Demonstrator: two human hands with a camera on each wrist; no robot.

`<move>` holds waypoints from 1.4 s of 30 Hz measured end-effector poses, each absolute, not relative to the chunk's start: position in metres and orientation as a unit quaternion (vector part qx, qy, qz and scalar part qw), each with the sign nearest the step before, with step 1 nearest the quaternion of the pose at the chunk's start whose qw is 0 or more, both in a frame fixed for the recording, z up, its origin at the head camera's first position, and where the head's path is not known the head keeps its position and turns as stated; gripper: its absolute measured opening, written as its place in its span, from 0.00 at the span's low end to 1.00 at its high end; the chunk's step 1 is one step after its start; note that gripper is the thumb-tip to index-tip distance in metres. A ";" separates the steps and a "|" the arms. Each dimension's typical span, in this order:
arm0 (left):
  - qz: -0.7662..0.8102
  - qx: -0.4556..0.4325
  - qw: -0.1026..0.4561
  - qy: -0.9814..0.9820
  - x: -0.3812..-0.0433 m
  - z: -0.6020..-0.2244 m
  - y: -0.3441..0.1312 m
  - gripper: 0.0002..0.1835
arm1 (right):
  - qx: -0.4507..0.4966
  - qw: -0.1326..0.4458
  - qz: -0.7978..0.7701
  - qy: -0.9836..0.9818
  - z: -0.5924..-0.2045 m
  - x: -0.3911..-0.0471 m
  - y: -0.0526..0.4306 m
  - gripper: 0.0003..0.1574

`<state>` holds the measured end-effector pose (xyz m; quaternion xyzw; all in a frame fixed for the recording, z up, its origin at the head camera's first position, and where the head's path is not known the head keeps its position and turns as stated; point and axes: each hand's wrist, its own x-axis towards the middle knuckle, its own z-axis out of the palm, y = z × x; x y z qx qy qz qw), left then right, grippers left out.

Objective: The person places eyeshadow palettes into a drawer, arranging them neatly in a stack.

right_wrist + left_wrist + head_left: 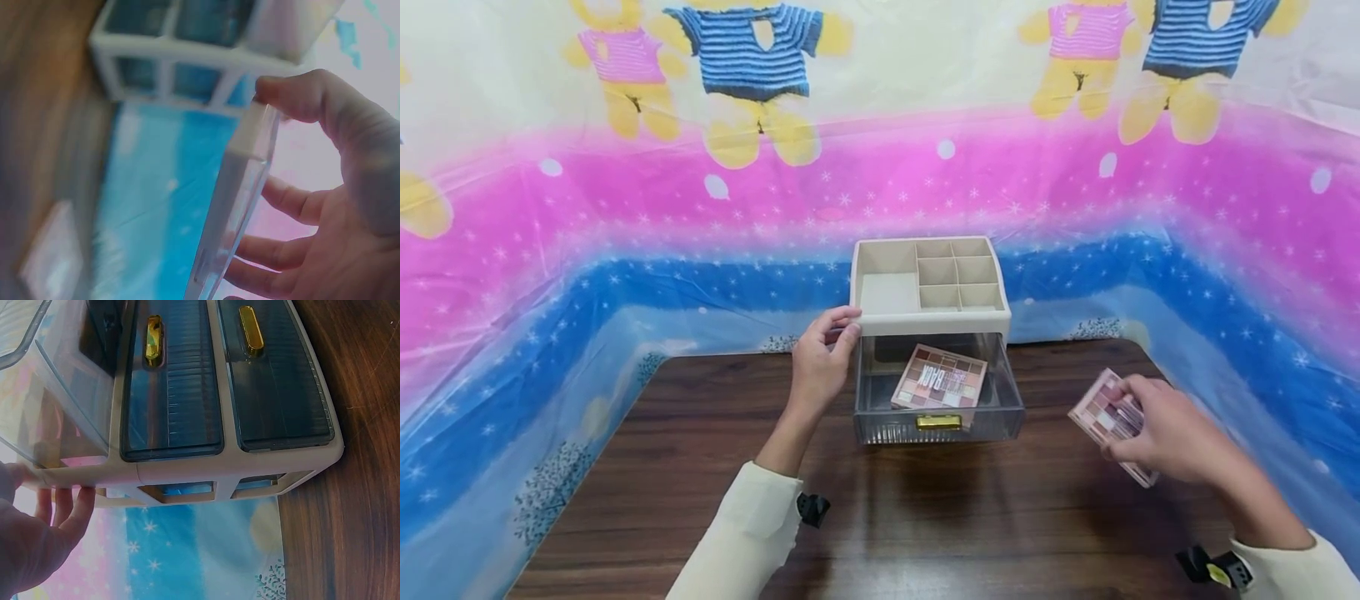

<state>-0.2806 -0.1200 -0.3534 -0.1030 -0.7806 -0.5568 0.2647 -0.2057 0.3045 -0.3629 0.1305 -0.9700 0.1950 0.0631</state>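
Observation:
A cream makeup organizer (932,321) with clear drawers stands at the back of the table, its top drawer (880,427) pulled out. An eyeshadow palette (940,377) with a checkered lid lies tilted inside that drawer. My left hand (822,362) holds the organizer's left front edge near the top; in the left wrist view its fingers (78,515) bend against the side frame. Off to the right, above the table, my right hand (1172,425) grips another eyeshadow palette (1097,408) between thumb and fingers. The right wrist view shows this palette edge-on (228,206).
Two lower drawers with gold handles (250,330) are closed. The organizer's top has several open compartments (936,271). A blurred pale flat item (55,256) lies on the wooden table (715,433). Patterned cloth (865,183) hangs behind and at both sides.

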 end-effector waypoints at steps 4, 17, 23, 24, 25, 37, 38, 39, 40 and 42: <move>-0.558 -0.101 0.266 -0.780 -0.280 -0.352 -0.121 0.11 | 0.161 0.077 0.218 -0.960 -0.337 -0.203 0.278 0.43; -0.560 -0.100 0.265 -0.778 -0.281 -0.356 -0.121 0.11 | 0.259 0.098 0.201 -0.940 -0.285 -0.200 0.204 0.37; -0.556 -0.098 0.267 -0.781 -0.281 -0.356 -0.122 0.11 | 0.290 0.057 0.162 -0.941 -0.279 -0.208 0.174 0.35; -0.554 -0.097 0.266 -0.783 -0.280 -0.356 -0.122 0.11 | 0.295 0.049 0.160 -0.941 -0.279 -0.210 0.169 0.34; -0.553 -0.097 0.265 -0.783 -0.280 -0.356 -0.122 0.11 | 0.301 0.044 0.160 -0.939 -0.279 -0.211 0.164 0.34; -0.551 -0.101 0.265 -0.785 -0.279 -0.356 -0.120 0.11 | 0.332 -0.008 0.173 -0.927 -0.274 -0.228 0.137 0.27; -0.552 -0.102 0.265 -0.784 -0.279 -0.356 -0.120 0.11 | 0.332 -0.007 0.177 -0.926 -0.274 -0.228 0.138 0.27; -0.552 -0.103 0.265 -0.784 -0.279 -0.355 -0.120 0.11 | 0.331 -0.003 0.181 -0.926 -0.274 -0.228 0.140 0.27; -0.551 -0.103 0.267 -0.784 -0.279 -0.355 -0.120 0.11 | 0.328 0.004 0.185 -0.927 -0.274 -0.227 0.142 0.27; -0.550 -0.103 0.271 -0.783 -0.279 -0.353 -0.121 0.11 | 0.321 0.017 0.197 -0.926 -0.274 -0.226 0.147 0.25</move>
